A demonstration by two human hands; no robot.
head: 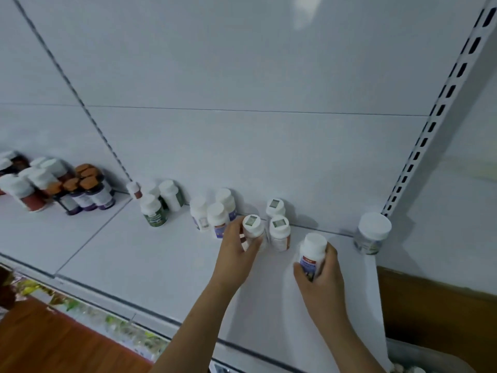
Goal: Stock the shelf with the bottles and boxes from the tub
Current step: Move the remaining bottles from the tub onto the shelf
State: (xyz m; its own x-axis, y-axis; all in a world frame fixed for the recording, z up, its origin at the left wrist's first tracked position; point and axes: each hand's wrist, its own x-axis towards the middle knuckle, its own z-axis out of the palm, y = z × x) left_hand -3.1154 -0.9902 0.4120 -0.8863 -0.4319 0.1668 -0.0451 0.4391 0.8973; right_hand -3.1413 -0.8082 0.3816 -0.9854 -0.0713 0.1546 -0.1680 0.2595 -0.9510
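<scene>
Two bottles in hand on the shelf (166, 267). Left hand (236, 254) grips a sticker-capped bottle (252, 228) near the back edge; right hand (322, 275) clasps a white-capped bottle (312, 254) further forward. Advice: seat each upright, labels outward, flush with the sticker-capped pair (278, 224).

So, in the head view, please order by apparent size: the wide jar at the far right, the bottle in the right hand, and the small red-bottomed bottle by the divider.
1. Wide jar: largest, with the broadest lid.
2. Bottle in the right hand: slimmer, though it is nearer the camera, so the gap is unsure.
3. Small red-bottomed bottle: clearly smallest, but farthest away.
</scene>
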